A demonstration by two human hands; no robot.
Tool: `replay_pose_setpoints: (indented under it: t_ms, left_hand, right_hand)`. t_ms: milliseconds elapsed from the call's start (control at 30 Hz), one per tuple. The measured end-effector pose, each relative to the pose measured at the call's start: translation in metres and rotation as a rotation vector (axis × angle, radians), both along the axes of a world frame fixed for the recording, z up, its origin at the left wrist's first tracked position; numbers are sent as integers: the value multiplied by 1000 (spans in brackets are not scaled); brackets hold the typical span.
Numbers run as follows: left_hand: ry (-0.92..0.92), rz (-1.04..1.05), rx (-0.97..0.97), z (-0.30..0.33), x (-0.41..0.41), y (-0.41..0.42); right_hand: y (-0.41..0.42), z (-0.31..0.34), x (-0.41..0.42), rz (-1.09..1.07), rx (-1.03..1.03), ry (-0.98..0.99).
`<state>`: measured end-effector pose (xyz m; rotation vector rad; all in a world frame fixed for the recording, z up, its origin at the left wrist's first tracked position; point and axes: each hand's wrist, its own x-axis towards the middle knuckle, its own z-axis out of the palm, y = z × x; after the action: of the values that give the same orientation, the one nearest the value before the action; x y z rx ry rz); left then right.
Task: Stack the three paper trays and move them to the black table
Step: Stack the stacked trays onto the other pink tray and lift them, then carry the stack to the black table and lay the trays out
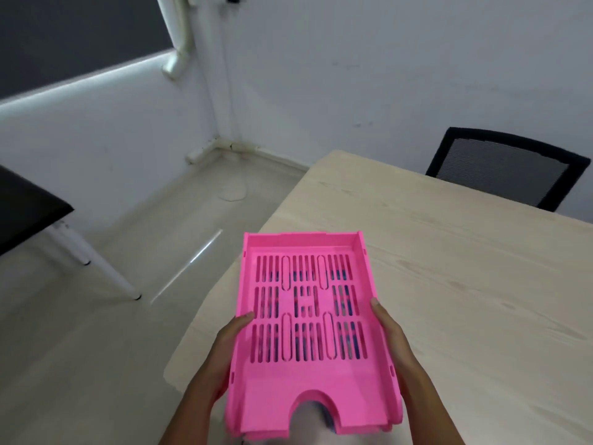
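Head view: my left hand point(224, 345) and right hand point(390, 335) grip the two long sides of a stack of pink paper trays point(309, 319), one hand per side, thumbs over the side walls. I hold the stack in the air above the near left corner of the pale wood-grain table point(465, 284). The top tray is smooth moulded plastic, rectangular, with low walls, a floor pierced by rows of narrow slots, and a semicircular cutout in its near edge. Blue shows through the slots from below; layered pink edges show at the near end, but how many trays lie beneath cannot be told. A black table point(29, 213) with white tubular legs stands at far left, well apart. A black mesh-back chair point(510, 168) stands behind the pale table's far edge.
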<state>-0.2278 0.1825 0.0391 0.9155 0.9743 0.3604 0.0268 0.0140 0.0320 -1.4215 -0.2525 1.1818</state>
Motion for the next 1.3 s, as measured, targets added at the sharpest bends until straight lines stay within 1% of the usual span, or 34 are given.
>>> replay_pose_setpoints:
  t_ms: [133,267,467,567,667,733,900,1000,1300]
  left_hand:
    - [-33,156,5,6,-50,2]
    - [-14,298,35,6,-100,9]
    - [15,463,56,4,-174,34]
    - [13,511,69,1,-215,51]
    - [18,604,44,2,-259,74]
    - [35,623,37,4,-280,87]
    - [63,699,78,12,-347,119]
    - [62,781,72,15,-382,135]
    - [18,926,74,9,-453,192]
  right_hand:
    - [40,4,-30,142,23,10]
    - [84,9,-68,267,23,6]
    - [159,16,-131,438,23,4]
    - [197,14,-168,517,12,-3]
    - [235,13,-208,580,13,-12]
    - [256,14,-231,604,27,-6]
    - [314,12,-301,660,44,36]
    - [345,11,-337,725,34,54]
    - [445,22,-422,856,42,36]
